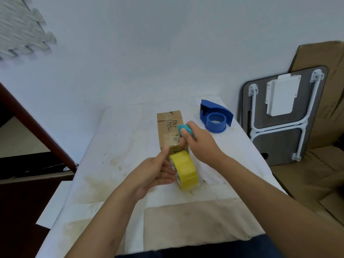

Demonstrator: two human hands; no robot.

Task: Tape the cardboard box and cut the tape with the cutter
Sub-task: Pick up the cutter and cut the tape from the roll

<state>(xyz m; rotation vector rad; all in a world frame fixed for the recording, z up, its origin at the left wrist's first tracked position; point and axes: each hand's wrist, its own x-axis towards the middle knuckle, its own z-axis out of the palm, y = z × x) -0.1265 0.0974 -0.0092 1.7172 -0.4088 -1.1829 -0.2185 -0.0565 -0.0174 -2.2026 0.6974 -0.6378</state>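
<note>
A small brown cardboard box (168,127) lies on the white table (115,146), its long side running away from me. A yellow tape roll (186,170) stands on edge at the box's near end, a strip running from it onto the box top. My left hand (156,172) holds the roll from the left, thumb pressed on the box's near edge. My right hand (199,144) grips a small teal cutter (184,129) over the box's right side, just above the tape strip.
A blue tape dispenser (216,118) sits at the table's far right corner. A folded grey table with white legs (283,112) leans against cardboard sheets (331,75) on the right. A dark wooden frame (28,123) stands at the left.
</note>
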